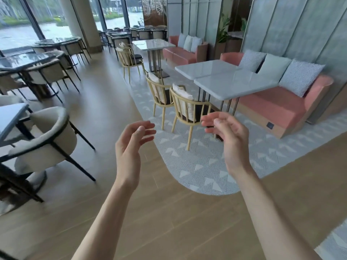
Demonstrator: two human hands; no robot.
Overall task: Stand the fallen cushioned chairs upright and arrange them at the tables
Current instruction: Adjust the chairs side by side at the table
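Two yellow-framed cushioned chairs stand upright at the near white marble table (232, 83): the nearer chair (187, 107) and a second chair (159, 91) beside it, both facing the table. A third yellow chair (129, 57) stands upright at the far white table (153, 44). My left hand (131, 145) and my right hand (229, 139) are raised in front of me with relaxed, loosely curved fingers, holding nothing. My right hand's fingertips overlap the nearer chair in view, a little short of it.
Pink sofas (277, 104) with cushions line the right wall. A patterned grey rug (197, 166) lies under the tables. At left, a cream upholstered armchair (48, 139) and several dark-framed chairs stand at dark tables (22, 61). Wooden floor lies between.
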